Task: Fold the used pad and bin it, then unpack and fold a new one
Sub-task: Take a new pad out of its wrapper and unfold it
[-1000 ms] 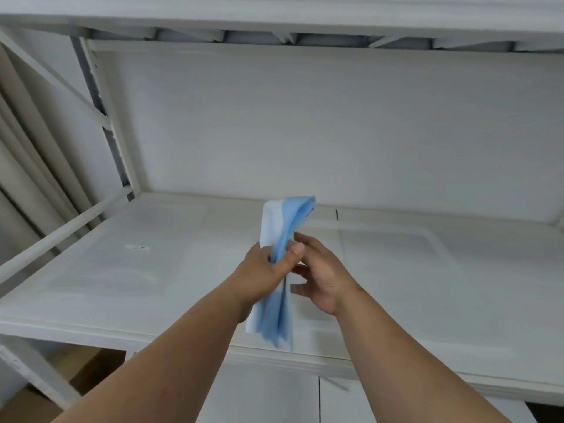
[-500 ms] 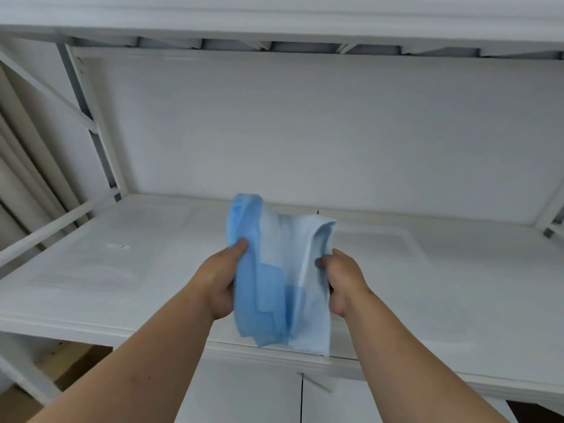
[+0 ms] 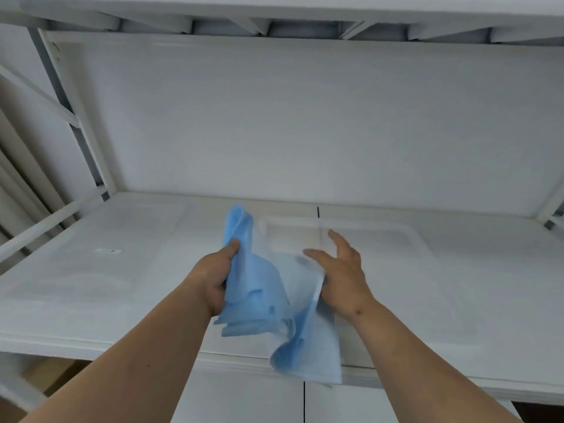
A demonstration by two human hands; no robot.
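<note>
A blue and white pad (image 3: pixel 265 300) hangs half unfolded in the air above the front of a white shelf (image 3: pixel 91 285). My left hand (image 3: pixel 213 276) grips its upper left part, thumb on top of the blue side. My right hand (image 3: pixel 341 270) is beside the pad's right edge with fingers spread, palm against the white side; no grip shows. The pad's lower corner droops past the shelf's front edge and is motion-blurred.
The shelf has a white back wall (image 3: pixel 305 117) and white metal frame posts (image 3: pixel 79 132) at the left. A clear plastic sheet (image 3: pixel 366 236) lies on the shelf behind the hands. A small label (image 3: pixel 107 250) sits at the left. Brown cardboard (image 3: pixel 48 374) shows below.
The pad went from a narrow folded strip to a wider, hanging sheet. My right hand let go of its right edge and spread its fingers. The left hand keeps its grip.
</note>
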